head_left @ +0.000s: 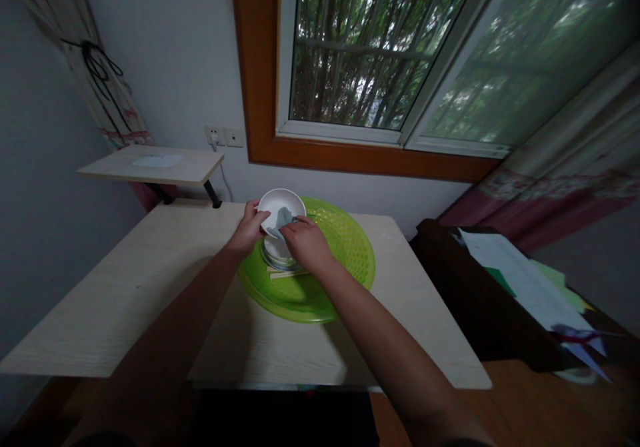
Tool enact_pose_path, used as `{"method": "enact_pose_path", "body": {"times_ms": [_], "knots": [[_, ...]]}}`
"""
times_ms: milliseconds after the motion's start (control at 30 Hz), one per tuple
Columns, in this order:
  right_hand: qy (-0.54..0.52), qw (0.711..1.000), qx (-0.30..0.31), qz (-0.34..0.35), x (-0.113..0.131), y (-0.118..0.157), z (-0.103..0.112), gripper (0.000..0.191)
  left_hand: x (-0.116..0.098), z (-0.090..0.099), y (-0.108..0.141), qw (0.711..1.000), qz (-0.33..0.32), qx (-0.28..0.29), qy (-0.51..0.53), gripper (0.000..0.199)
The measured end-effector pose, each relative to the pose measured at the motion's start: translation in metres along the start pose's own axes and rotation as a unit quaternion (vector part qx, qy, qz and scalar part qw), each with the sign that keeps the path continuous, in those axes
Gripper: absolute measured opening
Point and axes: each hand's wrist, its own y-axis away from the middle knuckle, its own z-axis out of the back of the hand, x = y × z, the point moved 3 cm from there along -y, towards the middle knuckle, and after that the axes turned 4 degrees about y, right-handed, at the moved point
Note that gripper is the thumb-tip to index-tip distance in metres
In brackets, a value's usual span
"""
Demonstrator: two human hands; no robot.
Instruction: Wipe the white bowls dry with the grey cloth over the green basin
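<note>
My left hand [249, 228] grips the left rim of a white bowl [273, 201], its inside tilted toward me. Pinched in my right hand [309, 241] is a grey-blue cloth [283, 218], pressed against the bowl's inner surface. Below the bowl, a stack of dishes [276, 249] stands in a round green plastic basket [353, 247]. Light-coloured chopsticks [285, 274] lie in front of the stack, partly covered by my right hand and wrist.
The basket rests on a pale wooden table [150, 280]. A small raised shelf [195, 160] with a paper on it stands at the back left. To the right, a dark cabinet [470, 300] holds papers [525, 283]. A window [370, 53] is behind.
</note>
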Motion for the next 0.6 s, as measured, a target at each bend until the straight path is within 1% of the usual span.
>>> {"method": "enact_pose_path", "body": {"times_ms": [100, 200, 267, 367, 500, 600], "knots": [[0.008, 1.000, -0.018, -0.008, -0.010, 0.004, 0.005, 0.015, -0.005, -0.001, 0.002, 0.998, 0.005, 0.017, 0.058, 0.048], [0.004, 1.000, -0.030, -0.003, -0.016, 0.007, 0.007, 0.016, -0.008, 0.000, 0.000, 0.994, 0.025, 0.032, 0.101, 0.043], [0.000, 1.000, -0.031, 0.004, -0.017, 0.008, 0.007, 0.016, -0.007, 0.001, -0.002, 0.993, 0.039, 0.038, 0.109, 0.042], [-0.001, 1.000, -0.022, 0.010, -0.014, 0.008, 0.007, 0.016, -0.003, 0.002, -0.005, 0.995, 0.041, 0.033, 0.081, 0.038], [0.001, 1.000, -0.005, 0.016, -0.007, 0.007, 0.004, 0.014, 0.000, 0.001, -0.006, 1.000, 0.010, -0.003, 0.014, 0.033], [-0.008, 1.000, 0.000, 0.017, 0.001, 0.004, 0.000, 0.011, -0.001, 0.000, -0.005, 1.000, -0.005, -0.023, -0.005, 0.032]]}}
